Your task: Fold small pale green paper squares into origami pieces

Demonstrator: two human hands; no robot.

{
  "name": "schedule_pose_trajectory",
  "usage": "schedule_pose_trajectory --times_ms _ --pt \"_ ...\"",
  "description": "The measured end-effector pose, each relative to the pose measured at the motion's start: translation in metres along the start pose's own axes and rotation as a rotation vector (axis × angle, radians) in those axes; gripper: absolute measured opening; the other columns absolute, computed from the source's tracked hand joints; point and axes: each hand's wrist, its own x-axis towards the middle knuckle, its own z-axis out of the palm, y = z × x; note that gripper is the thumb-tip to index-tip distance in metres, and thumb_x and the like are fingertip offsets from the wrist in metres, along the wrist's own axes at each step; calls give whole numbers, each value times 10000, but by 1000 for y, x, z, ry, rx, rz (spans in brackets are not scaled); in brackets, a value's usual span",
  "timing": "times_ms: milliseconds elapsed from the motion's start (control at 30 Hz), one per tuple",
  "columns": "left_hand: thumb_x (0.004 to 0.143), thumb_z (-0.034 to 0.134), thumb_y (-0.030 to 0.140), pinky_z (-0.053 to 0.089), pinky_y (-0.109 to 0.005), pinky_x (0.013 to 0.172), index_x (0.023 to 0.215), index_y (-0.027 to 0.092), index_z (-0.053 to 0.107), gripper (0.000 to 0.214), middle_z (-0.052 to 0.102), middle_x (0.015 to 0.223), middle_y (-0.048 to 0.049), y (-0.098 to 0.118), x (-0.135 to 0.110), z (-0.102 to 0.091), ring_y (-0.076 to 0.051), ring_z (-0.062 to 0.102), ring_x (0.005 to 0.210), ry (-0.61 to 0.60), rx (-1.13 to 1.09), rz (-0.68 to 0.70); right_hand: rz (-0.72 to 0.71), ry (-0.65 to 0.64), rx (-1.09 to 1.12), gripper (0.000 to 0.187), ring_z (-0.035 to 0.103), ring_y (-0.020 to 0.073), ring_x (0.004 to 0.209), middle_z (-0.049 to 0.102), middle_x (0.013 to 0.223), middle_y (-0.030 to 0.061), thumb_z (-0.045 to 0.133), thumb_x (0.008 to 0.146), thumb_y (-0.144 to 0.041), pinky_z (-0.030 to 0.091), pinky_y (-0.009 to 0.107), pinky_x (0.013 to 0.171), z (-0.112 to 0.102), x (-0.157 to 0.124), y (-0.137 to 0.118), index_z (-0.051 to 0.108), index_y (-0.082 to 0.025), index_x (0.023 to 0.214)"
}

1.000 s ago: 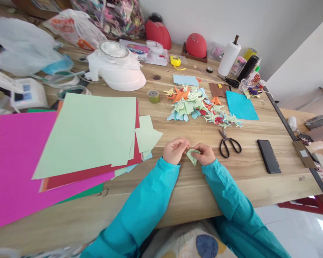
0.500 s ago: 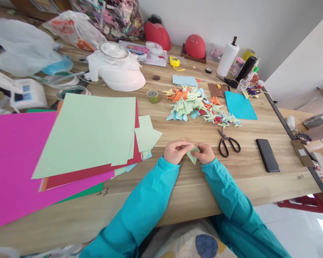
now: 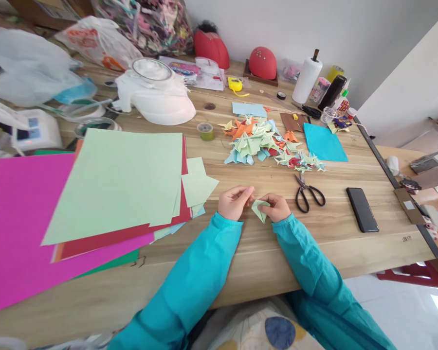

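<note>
A small folded piece of light green paper (image 3: 260, 210) is pinched in my right hand (image 3: 277, 209), its thumb on top and its point toward me. Just left of it is my left hand (image 3: 235, 201), apart from the paper, thumb and fingertips pressed together with nothing visible between them. Beyond the hands lies a pile of folded paper cranes (image 3: 255, 141) in green, orange, blue and red. Black-handled scissors (image 3: 306, 192) rest to the right of my right hand. Small green paper squares (image 3: 199, 189) lie left of my left hand.
Large coloured sheets (image 3: 120, 180) are stacked at the left. A phone (image 3: 362, 209) lies at the right. Behind are a blue sheet (image 3: 324, 142), a tape roll (image 3: 205, 131), a yellow tape measure (image 3: 235, 84), a white cap (image 3: 156, 97) and plastic bags (image 3: 25, 68).
My left hand has let go of the folded green paper and moved slightly left. My right hand still holds the paper in nearly the same place.
</note>
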Motion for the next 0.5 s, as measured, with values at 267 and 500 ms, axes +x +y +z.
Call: schedule_pose_trajectory --times_ms 267,500 --pt "475 778 221 467 -239 555 758 159 696 301 599 774 -40 1 1 -5 -133 557 664 -341 5 46 55 64 78 244 424 71 370 512 437 -58 699 418 -266 329 197 350 -3 3 -1 554 -151 578" --pt "618 694 260 418 -247 551 626 157 676 104 580 636 -29 3 0 -3 -126 526 605 -274 131 132 109 -2 132 299 448 73 357 522 415 -68 751 379 -279 327 183 333 2 -1 -3 545 -156 557"
